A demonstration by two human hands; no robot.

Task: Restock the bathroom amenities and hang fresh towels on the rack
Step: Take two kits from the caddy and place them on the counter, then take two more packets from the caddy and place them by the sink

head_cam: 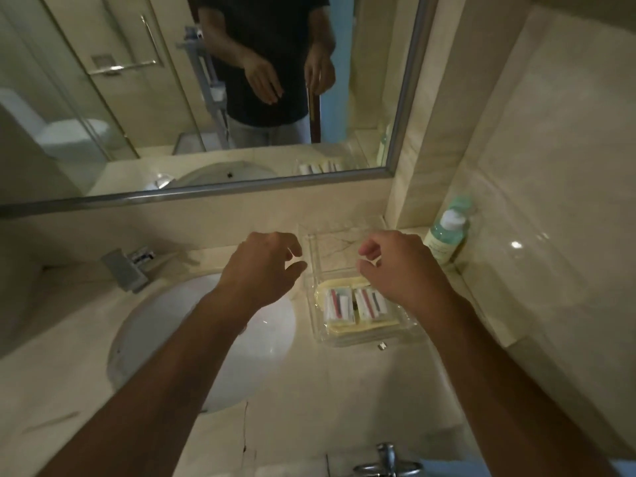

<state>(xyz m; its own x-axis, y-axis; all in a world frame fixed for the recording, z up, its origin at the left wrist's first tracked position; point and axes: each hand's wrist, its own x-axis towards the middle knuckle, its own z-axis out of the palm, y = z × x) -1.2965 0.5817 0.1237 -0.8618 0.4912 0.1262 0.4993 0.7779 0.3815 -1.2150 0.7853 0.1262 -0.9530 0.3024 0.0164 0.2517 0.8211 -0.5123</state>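
Amenity tray (344, 340) lies near left hand (265, 266) and under right hand (395, 270), both loosely curled, empty.

both arms reach forward — left hand (265, 266) and right hand (395, 266), fingers loosely curled.

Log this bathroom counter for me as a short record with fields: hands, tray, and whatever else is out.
left hand: beside the tray, fingers loosely curled, holding nothing
right hand: over the tray, fingers loosely curled, holding nothing
tray: clear, far half bare
packets: two striped ones side by side in the tray's near half
bottle: green, in the wall corner
sink: white, left of the tray
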